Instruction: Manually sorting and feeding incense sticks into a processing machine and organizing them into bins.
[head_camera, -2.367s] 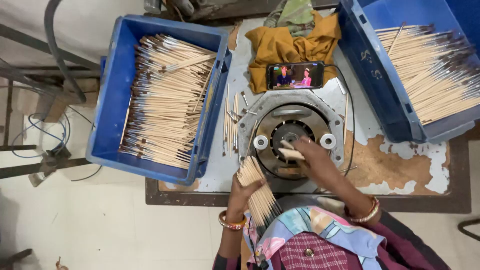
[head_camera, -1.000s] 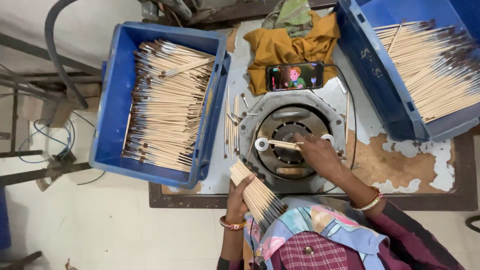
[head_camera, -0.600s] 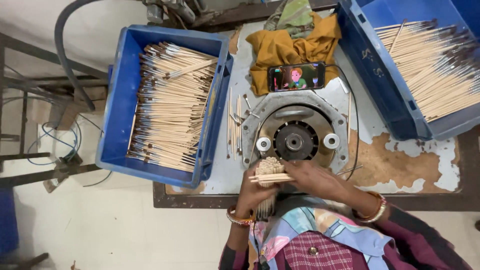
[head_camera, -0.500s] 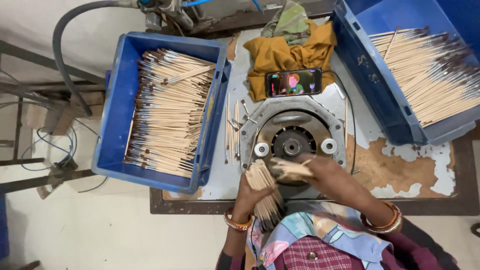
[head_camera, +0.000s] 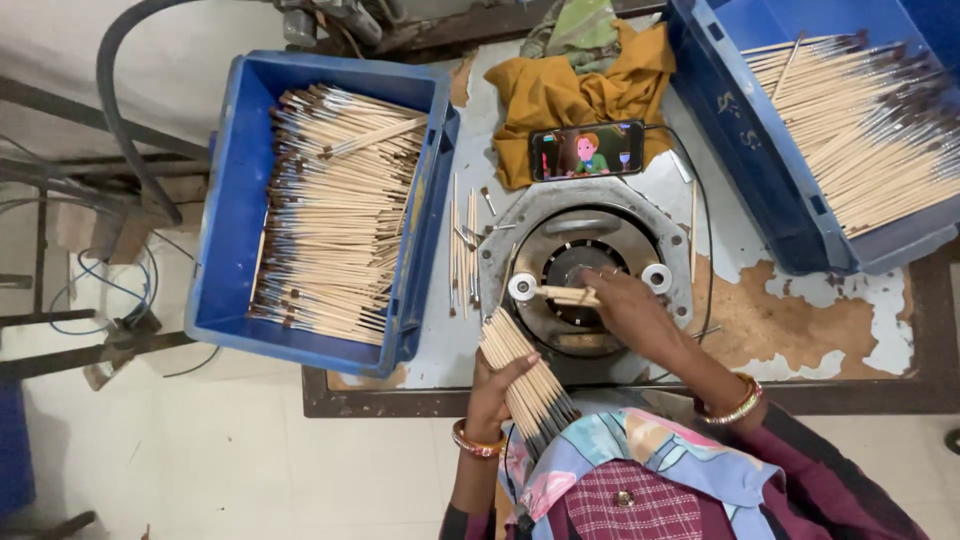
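Note:
My left hand (head_camera: 492, 392) grips a bundle of thin wooden sticks (head_camera: 525, 375) near the table's front edge, their ends fanned upward. My right hand (head_camera: 628, 306) holds a single stick (head_camera: 566, 294) flat across the round metal machine (head_camera: 585, 275), its tip by the left white roller (head_camera: 522, 288). A second white roller (head_camera: 656, 278) sits on the machine's right side.
A blue crate (head_camera: 238, 200) full of brush-tipped sticks stands at left, another blue crate (head_camera: 735, 120) of sticks at upper right. A phone (head_camera: 587, 151) with a lit screen leans on a yellow cloth (head_camera: 560, 85). Loose sticks (head_camera: 462, 250) lie left of the machine.
My right hand took a stick from the bundle in my left hand and carried it back up onto the machine. The left hand dropped slightly toward the table edge.

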